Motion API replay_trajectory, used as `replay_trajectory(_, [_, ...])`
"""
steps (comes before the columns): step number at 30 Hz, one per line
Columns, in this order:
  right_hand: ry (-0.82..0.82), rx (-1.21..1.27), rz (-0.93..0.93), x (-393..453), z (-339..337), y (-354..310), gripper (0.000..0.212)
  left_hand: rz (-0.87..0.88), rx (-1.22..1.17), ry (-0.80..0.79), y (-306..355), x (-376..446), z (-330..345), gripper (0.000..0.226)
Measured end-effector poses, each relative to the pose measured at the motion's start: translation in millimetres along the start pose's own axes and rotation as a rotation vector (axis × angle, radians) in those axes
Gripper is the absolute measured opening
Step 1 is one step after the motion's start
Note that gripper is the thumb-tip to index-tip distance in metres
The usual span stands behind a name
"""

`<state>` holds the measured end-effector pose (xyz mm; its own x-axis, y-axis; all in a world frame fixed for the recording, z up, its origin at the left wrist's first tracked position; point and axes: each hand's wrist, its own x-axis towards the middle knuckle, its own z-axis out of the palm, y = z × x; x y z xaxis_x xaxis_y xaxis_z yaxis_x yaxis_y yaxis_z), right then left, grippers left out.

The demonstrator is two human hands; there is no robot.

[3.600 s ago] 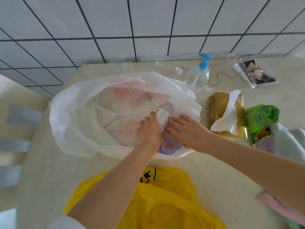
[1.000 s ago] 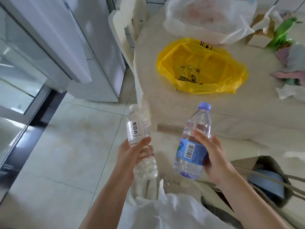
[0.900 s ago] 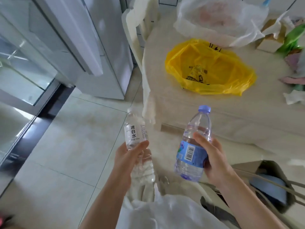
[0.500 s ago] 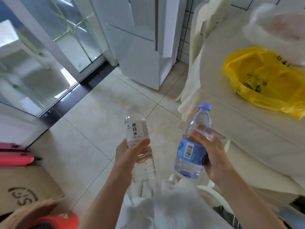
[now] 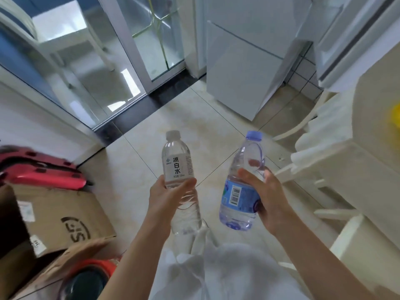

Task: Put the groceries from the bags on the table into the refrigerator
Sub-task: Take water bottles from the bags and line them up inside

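While raised, hands point(image 5: 166, 198) point(image 5: 268, 198) gripping upright bottles point(image 5: 178, 161) point(image 5: 244, 191)

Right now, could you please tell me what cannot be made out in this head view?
- Refrigerator: top cut off by the upper edge; its inside is not visible.
- Table: mostly beyond the right edge; the bags show only as a yellow sliver.
- Blue-capped bottle: label partly covered by the right hand.
- White-capped bottle: small print unreadable; left hand covers its middle.
- Cardboard box: contents hidden by flaps.

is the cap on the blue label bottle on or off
On. A pale blue cap sits on the blue-label bottle gripped by the right hand.
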<state>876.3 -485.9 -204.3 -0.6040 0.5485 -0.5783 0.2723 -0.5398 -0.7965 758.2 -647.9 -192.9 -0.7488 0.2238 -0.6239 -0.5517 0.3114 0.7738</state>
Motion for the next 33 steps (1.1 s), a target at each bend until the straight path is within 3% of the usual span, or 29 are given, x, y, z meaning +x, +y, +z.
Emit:
replay_trajectory(6, [-0.038,-0.07,0.001,38.3,42.4,-16.0,0.06,-0.014,-0.023,0.015,28.1,38.0,-19.3,0.037])
replay_trajectory(11, [-0.051,-0.079,-0.012,84.5,62.4,-41.2,0.044,-0.027,-0.027,0.018,56.1,82.9,-13.2,0.039])
replay_trajectory(25, [-0.068,-0.186,-0.119,278.0,103.0,-182.2,0.056,0.087,0.017,-0.06,216.5,247.0,68.4,0.047])
replay_trajectory(33, [0.035,-0.132,-0.105,357.4,123.8,-238.5,0.061,0.1,0.036,-0.102,288.5,336.4,99.9,0.047])
